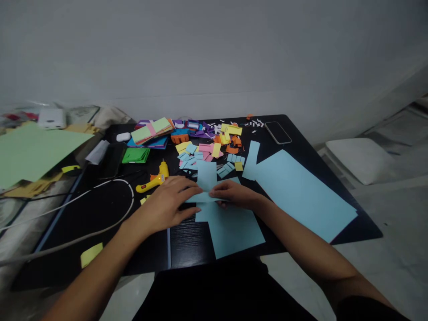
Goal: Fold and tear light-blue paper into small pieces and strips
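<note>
A narrow light blue paper strip lies crosswise between my hands, over another blue piece that stands lengthwise beneath it. My left hand holds the strip's left end, the fingers on top and the thumb stretched out below. At the other end, my right hand pinches the strip, with part of its fingertips hidden. Under my right hand spreads a larger blue sheet, reaching toward the table's front edge.
Left of my hands lies a yellow glue gun. Folded paper pieces and scraps cover the back. More blue sheets and a phone are on the right. A white cable curves across the left. A stool stands beyond the table.
</note>
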Demonstrator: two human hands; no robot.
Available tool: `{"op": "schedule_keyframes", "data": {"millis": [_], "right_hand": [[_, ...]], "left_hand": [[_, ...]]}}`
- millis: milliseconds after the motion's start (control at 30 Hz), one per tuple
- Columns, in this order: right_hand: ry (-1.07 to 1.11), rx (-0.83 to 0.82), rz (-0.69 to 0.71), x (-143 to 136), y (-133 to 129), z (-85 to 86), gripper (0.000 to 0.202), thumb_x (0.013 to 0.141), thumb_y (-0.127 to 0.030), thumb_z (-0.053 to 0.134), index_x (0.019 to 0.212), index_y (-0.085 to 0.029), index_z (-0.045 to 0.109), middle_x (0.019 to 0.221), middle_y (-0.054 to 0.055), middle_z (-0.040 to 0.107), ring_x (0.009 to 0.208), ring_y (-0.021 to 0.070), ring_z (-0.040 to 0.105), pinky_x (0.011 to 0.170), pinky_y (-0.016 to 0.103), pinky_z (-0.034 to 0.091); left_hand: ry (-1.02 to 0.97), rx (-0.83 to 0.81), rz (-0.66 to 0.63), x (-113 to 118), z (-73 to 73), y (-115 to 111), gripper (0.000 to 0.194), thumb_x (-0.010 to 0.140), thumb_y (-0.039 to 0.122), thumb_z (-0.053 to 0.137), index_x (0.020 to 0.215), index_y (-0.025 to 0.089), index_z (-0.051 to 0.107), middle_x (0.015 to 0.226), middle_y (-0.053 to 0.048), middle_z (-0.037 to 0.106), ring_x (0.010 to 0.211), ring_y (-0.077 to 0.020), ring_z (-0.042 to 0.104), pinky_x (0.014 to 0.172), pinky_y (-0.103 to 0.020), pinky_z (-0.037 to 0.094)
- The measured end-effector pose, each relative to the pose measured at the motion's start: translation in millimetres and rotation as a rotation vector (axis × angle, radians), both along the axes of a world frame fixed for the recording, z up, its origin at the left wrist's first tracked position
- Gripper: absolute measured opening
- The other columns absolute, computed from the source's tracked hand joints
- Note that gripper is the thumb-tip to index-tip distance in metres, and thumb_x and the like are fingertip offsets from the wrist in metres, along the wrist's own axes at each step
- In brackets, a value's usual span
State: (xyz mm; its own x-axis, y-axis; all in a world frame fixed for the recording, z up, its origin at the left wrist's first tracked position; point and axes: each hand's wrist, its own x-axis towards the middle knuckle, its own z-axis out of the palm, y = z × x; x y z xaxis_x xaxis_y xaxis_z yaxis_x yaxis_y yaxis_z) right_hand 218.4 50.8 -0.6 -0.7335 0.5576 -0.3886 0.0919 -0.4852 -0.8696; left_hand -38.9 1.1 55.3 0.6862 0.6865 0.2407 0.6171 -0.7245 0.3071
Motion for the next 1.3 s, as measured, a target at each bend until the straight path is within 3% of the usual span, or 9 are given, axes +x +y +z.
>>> {"op": "schedule_keyframes", "data": {"millis": [167,267,367,467,667,833,933,1100,1300], "right_hand": [[0.037,-0.159,0.001,3.4,3.2,2.2,0.043,0.088,-0.045,0.081,0.115,-0.013,0.073,0.067,-0.003,0.061,0.057,0.0092,0.056,0.053,0.020,0.044],[-0.009,0.031,-0.080,8.0,5.9,9.2,0.053,0.097,-0.062,0.064,0.117,-0.015,0.075,0.094,0.010,0.075,0.080,0.0175,0.070,0.070,0.030,0.058],[-0.055,0.373,-0.150,11.8,7.1,16.7,0.052,0.097,-0.063,0.063,0.118,-0.018,0.077,0.113,0.012,0.077,0.100,0.0217,0.071,0.084,0.034,0.058],[-0.113,0.614,-0.156,13.0,5.6,20.7,0.042,0.083,-0.046,0.084,0.115,-0.019,0.079,0.106,0.009,0.079,0.097,0.0210,0.072,0.085,0.033,0.056],[-0.214,0.676,-0.179,14.8,0.8,20.4,0.027,0.084,-0.032,0.081,0.105,-0.017,0.083,0.083,0.006,0.079,0.068,0.0151,0.071,0.069,0.029,0.057],[-0.266,0.666,-0.206,22.9,-4.6,16.1,0.025,0.085,-0.031,0.080,0.105,-0.018,0.083,0.093,0.007,0.082,0.069,0.0166,0.074,0.070,0.031,0.060],[-0.343,0.730,-0.195,27.7,-10.2,12.6,0.015,0.085,-0.026,0.079,0.098,-0.020,0.084,0.095,0.006,0.083,0.086,0.0210,0.078,0.085,0.034,0.060],[-0.469,0.892,-0.165,28.4,-19.8,1.8,0.013,0.088,-0.016,0.074,0.096,-0.021,0.083,0.098,0.005,0.083,0.092,0.0218,0.078,0.090,0.035,0.058],[-0.622,1.102,-0.105,22.3,-25.7,-8.9,0.012,0.091,-0.014,0.074,0.098,-0.018,0.083,0.096,0.008,0.078,0.092,0.0226,0.073,0.088,0.036,0.055]], "left_hand": [[-0.013,0.045,0.051,-2.5,-8.9,3.1,0.027,0.107,0.029,0.051,0.123,0.020,0.071,0.105,-0.008,0.079,0.094,-0.0229,0.074,0.087,-0.037,0.056],[-0.093,-0.104,0.106,-7.5,-5.4,8.3,0.027,0.107,0.033,0.053,0.122,0.019,0.072,0.110,-0.006,0.080,0.098,-0.0211,0.076,0.090,-0.033,0.057],[-0.162,-0.295,0.128,-8.0,-2.9,11.7,0.024,0.105,0.034,0.056,0.115,0.021,0.073,0.109,-0.004,0.080,0.095,-0.0192,0.076,0.086,-0.029,0.057],[-0.251,-0.416,0.170,-6.8,-8.2,13.3,0.022,0.101,0.036,0.062,0.110,0.021,0.075,0.104,-0.003,0.080,0.092,-0.0185,0.075,0.081,-0.026,0.056],[-0.386,-0.422,0.217,-4.9,-27.2,12.6,0.021,0.096,0.037,0.071,0.108,0.021,0.078,0.099,-0.003,0.081,0.083,-0.0163,0.073,0.076,-0.025,0.056],[-0.447,-0.389,0.218,2.0,-43.0,8.6,0.018,0.096,0.035,0.072,0.104,0.021,0.080,0.103,-0.004,0.083,0.093,-0.0196,0.076,0.082,-0.028,0.057],[-0.459,-0.394,0.204,8.2,-55.4,6.2,0.018,0.097,0.034,0.071,0.105,0.021,0.081,0.101,-0.005,0.083,0.092,-0.0202,0.077,0.083,-0.030,0.058],[-0.348,-0.382,0.187,16.2,-68.2,3.3,0.016,0.099,0.030,0.068,0.106,0.022,0.080,0.098,-0.004,0.081,0.091,-0.0196,0.076,0.083,-0.030,0.057],[-0.071,-0.278,0.185,21.0,-61.8,-0.3,0.019,0.104,0.029,0.060,0.111,0.022,0.077,0.101,-0.004,0.077,0.096,-0.0215,0.073,0.082,-0.031,0.054]]}}
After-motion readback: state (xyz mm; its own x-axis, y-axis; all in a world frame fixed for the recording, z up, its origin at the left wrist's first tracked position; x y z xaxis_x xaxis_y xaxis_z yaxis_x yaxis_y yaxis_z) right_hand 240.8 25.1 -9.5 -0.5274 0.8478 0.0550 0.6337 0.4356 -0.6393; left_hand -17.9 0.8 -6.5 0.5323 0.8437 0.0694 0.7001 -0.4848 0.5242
